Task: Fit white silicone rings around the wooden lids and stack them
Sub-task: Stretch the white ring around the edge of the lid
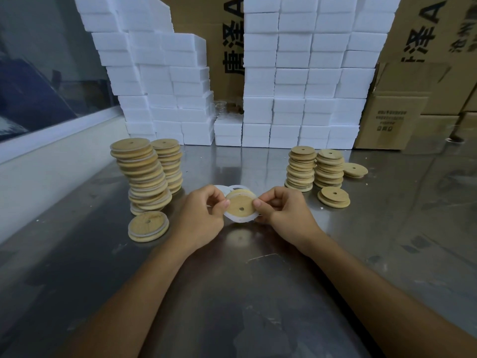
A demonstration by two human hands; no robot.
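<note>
Up at twelve o'clock, white foam blocks [304,73] rise in walls on the steel table [232,293]. At ten o'clock lean two tall stacks of ringed lids [144,174]; at two o'clock stand shorter stacks of bare lids [300,168]. Dead centre, the left hand [204,215] and right hand [281,210] pinch a wooden lid [240,206] by its edges, thumbs curled onto it, a white silicone ring [241,218] draped around its lower rim.

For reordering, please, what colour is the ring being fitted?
White; the silicone ring shows best in the head view.
</note>
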